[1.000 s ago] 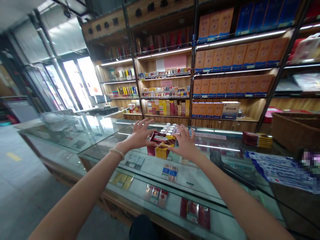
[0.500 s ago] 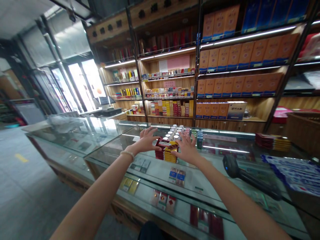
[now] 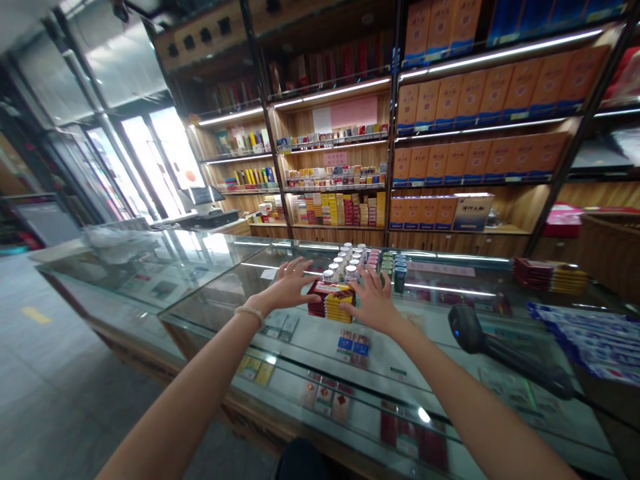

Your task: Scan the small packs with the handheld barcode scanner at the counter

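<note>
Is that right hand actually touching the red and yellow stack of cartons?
Touching. The head view shows the right hand pressed against the stack of cartons, no gap visible.

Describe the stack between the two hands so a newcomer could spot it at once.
Start at the long glass counter in front of the wall shelves. Near its middle, the left hand and right hand press on either side of a small stack of red-and-yellow cartons. It sits just in front of a cluster of white-capped bottles, unlike the similar stack lying far right, untouched.

Red-and-yellow stack of packs; orange boxes behind.
</note>
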The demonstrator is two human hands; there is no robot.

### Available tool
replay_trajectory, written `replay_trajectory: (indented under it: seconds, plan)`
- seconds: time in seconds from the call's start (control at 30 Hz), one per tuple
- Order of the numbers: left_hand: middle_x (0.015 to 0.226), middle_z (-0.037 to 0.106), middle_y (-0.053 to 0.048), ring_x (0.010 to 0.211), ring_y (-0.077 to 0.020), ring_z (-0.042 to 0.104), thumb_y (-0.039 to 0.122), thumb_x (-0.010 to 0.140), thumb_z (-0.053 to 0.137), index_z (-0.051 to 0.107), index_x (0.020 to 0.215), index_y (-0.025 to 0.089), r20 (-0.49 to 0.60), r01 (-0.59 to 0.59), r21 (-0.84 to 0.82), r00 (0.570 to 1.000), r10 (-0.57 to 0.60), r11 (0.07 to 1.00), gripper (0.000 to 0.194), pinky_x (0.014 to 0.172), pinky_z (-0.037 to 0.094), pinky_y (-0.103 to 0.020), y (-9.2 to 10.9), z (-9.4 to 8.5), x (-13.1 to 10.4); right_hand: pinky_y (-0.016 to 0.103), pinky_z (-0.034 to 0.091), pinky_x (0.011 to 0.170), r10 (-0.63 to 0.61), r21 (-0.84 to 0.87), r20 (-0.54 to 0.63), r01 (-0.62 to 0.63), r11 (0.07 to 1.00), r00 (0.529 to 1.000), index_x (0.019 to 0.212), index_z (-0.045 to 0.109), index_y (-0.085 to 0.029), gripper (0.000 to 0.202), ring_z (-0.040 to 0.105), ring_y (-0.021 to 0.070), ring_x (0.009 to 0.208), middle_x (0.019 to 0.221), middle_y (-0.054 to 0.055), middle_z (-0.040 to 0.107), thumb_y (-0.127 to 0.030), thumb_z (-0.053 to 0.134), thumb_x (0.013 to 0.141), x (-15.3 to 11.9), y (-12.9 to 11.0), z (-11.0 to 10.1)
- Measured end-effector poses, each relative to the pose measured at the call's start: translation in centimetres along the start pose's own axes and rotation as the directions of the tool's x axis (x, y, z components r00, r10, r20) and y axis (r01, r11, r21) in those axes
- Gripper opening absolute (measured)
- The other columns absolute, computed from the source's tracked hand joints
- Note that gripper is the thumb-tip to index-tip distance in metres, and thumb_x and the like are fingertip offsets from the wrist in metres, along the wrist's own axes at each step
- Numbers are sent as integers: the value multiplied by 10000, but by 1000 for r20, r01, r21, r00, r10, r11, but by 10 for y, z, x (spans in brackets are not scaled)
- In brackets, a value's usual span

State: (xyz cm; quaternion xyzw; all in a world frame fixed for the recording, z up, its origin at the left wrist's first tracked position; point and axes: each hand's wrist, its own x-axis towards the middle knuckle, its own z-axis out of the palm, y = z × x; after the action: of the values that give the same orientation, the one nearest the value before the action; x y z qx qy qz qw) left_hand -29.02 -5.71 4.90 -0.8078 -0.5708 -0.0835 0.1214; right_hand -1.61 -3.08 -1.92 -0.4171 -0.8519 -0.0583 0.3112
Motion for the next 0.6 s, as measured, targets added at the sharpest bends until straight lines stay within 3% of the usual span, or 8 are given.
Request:
replay_trajectory:
  seconds: [0.2, 0.3, 0.43, 0.6]
  plan:
    - [1617, 411, -128, 1529, -405, 253, 735, 811, 637, 616, 1404, 325, -35, 51, -47, 998, -52, 998, 721, 1221, 201, -642, -8, 14, -5, 599, 61, 1216, 13, -14, -40, -13, 1000, 999, 1444, 550, -213, 750, 230, 345, 1532, 1672, 182, 278, -724, 523, 895, -6, -2, -3]
    - [1603, 439, -131, 1523, -402, 278, 750, 793, 643, 622, 1401, 304, -116, 96, -53, 988, -102, 994, 754, 1224, 215, -621, -8, 21, -12, 601, 63, 1212, -1, -50, -110, -5, 999, 994, 1347, 625, -188, 675, 240, 346, 1528, 1667, 196, 285, -694, 526, 911, -9, -2, -8]
    - [1576, 487, -105, 1503, -415, 304, 715, 814, 646, 736, 1245, 331, -191, 144, -48, 970, -150, 988, 585, 1219, 176, -646, -6, 28, -23, 610, 47, 1212, -24, -91, -173, 8, 996, 985, 1113, 730, -195, 520, 278, 337, 1508, 1642, 177, 352, -639, 521, 940, -14, -1, -13]
    - [1586, 480, -57, 1510, -384, 282, 660, 826, 673, 782, 1130, 369, -211, 137, -43, 967, -143, 990, 435, 1228, 144, -623, -2, 32, -27, 631, 47, 1211, -42, -106, -160, 25, 994, 986, 1075, 748, -210, 469, 286, 343, 1500, 1635, 155, 375, -609, 539, 944, -15, -2, -13]
